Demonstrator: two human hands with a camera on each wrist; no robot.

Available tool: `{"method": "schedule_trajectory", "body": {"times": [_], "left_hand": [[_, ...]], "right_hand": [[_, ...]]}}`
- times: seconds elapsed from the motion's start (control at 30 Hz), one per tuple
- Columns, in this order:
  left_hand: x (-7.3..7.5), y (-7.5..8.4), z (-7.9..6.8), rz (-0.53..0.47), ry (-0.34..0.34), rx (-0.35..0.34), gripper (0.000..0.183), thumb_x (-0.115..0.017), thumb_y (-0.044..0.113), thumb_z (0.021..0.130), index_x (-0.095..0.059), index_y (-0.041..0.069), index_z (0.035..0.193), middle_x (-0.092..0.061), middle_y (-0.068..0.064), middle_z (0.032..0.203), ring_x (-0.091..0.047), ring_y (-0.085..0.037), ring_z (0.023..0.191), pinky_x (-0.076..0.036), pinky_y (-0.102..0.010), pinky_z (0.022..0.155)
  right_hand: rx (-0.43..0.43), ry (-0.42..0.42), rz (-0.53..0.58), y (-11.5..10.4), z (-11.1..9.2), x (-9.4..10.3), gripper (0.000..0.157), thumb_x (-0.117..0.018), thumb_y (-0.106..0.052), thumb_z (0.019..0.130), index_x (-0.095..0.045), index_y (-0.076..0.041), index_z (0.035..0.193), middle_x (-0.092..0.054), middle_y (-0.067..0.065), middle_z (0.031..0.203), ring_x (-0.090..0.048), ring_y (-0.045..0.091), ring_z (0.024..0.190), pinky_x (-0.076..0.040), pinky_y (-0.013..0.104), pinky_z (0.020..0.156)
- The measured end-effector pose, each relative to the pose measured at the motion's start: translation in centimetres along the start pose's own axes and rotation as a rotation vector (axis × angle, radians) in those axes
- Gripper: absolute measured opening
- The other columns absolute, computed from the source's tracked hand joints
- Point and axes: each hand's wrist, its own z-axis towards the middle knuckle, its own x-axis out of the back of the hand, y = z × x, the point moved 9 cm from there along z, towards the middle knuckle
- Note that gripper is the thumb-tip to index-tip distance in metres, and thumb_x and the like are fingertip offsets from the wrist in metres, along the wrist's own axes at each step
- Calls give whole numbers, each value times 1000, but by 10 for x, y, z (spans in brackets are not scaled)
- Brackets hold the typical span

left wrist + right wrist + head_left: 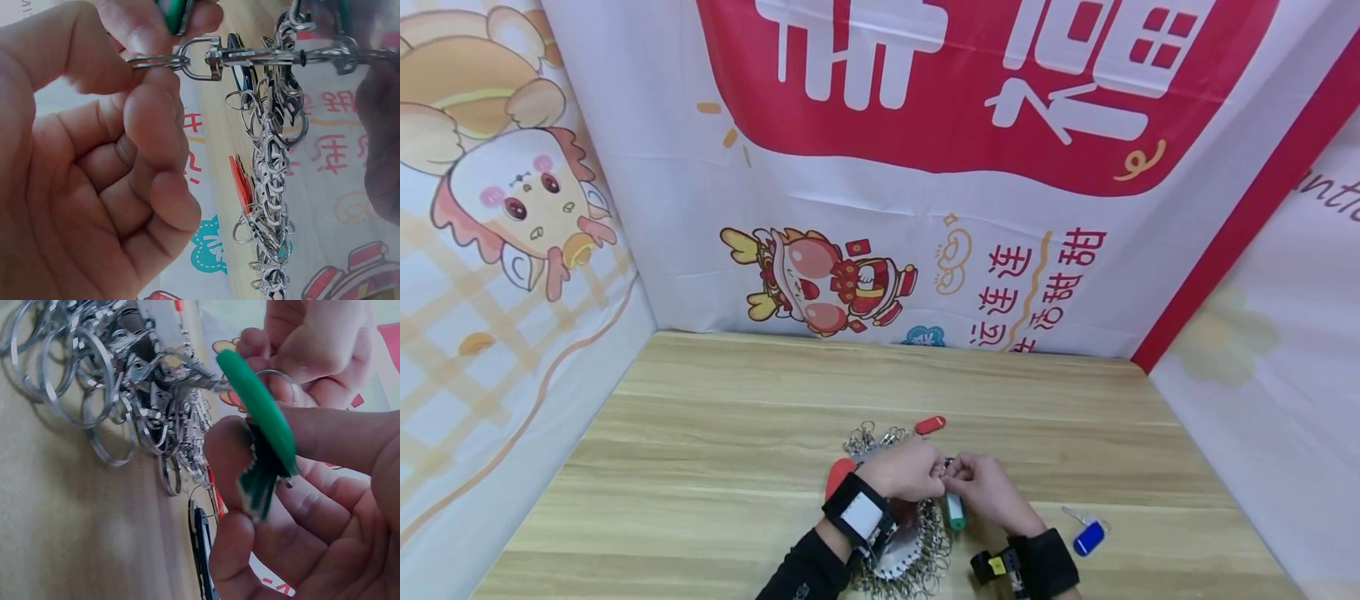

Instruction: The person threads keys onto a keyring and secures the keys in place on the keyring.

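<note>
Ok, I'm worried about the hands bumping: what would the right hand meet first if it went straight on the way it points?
In the head view, the right hand would likely meet the left hand first, or the metal ring that hand pinches; the exact gap is unclear.

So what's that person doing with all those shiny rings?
The person's left hand pinches a metal ring joined to a clasp at the round silver rack. Their right hand holds a green tag with a key, close by. I can't tell whether the tag is on that ring. A blue tag lies on the table.
</note>
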Motion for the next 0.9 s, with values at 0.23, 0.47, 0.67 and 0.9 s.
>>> {"method": "schedule_trajectory", "body": {"times": [0.23, 0.47, 0.67, 0.9], "left_hand": [[0, 1, 1, 66, 24, 13, 30, -65, 15, 77, -42, 17, 58, -32, 9, 49, -33, -6, 40, -27, -20, 42], [1, 8, 1, 133, 33, -25, 31, -66, 15, 78, -42, 17, 57, -31, 9, 49, -32, -5, 41, -28, -20, 43], [-1, 15, 2, 252, 45, -59, 32, -69, 16, 77, -44, 17, 57, -35, 8, 53, -36, -6, 46, -30, -20, 46], [-7, 16, 3, 219, 37, -58, 31, -71, 12, 74, -48, 15, 55, -40, 7, 56, -39, -7, 47, -32, -20, 46]], "right_hand": [[35, -65, 57, -4, -2, -1, 5, -62, -8, 89, -64, -4, 91, -65, 2, 81, -60, 18, 73, -48, 24, 62], [-7, -31, 62, 0, -1, 2, 8, -64, -10, 88, -60, -3, 90, -64, 1, 80, -60, 18, 71, -46, 24, 57], [-6, -31, 60, -2, -2, 2, 9, -66, -6, 85, -60, 0, 86, -64, 2, 74, -60, 18, 67, -46, 23, 56], [2, -15, 48, -4, -3, 3, 9, -68, -8, 85, -60, -2, 83, -64, 1, 73, -59, 18, 65, -44, 22, 53]]}}
